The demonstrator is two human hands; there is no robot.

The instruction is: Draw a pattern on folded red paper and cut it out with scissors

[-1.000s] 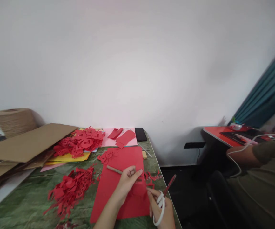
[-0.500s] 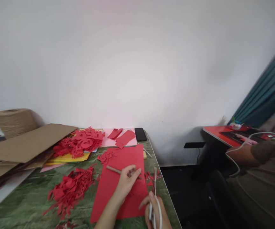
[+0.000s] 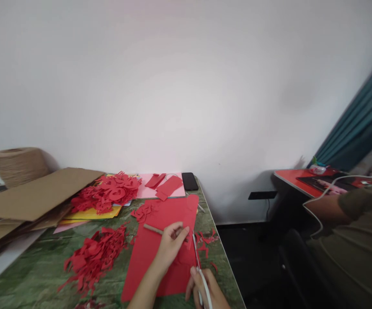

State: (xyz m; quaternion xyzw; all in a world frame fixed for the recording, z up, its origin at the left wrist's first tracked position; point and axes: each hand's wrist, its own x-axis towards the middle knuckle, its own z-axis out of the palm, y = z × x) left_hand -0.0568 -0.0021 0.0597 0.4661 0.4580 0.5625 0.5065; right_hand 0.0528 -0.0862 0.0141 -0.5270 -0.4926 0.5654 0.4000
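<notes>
Just one head-worn cam, up above the near side of the green table (image 3: pixel 44 266), facing forward and tipped down. Close enough that the left hand (image 3: pixel 172 241) and right hand (image 3: pixel 209 286) show over the table; behind it, wall (image 3: pixel 186 86) fills the top.

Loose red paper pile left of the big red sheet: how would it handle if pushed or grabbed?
The red paper pile would probably spread and shed bits, being loose cuttings heaped on the green tabletop. Pieces are likely light and floppy: they look thin. Narrow strips along its edge may snag or tear.
</notes>
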